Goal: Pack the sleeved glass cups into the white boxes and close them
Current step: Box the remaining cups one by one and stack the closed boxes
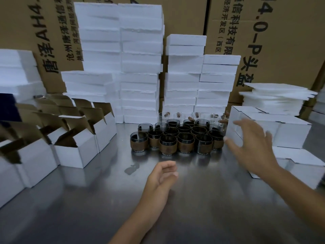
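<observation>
The cups point(177, 136) sit in a bunch mid-table. Both hands hold nothing: right hand point(253, 147) spread wide, left hand point(163, 176) loosely curled. Next, I think: grab a cup and an open box point(75, 152).

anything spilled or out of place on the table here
A dark smear marks the steel table just in front of the sleeved cups; possibly a spill or stain. The thin white sheets at right are stacked askew.
</observation>
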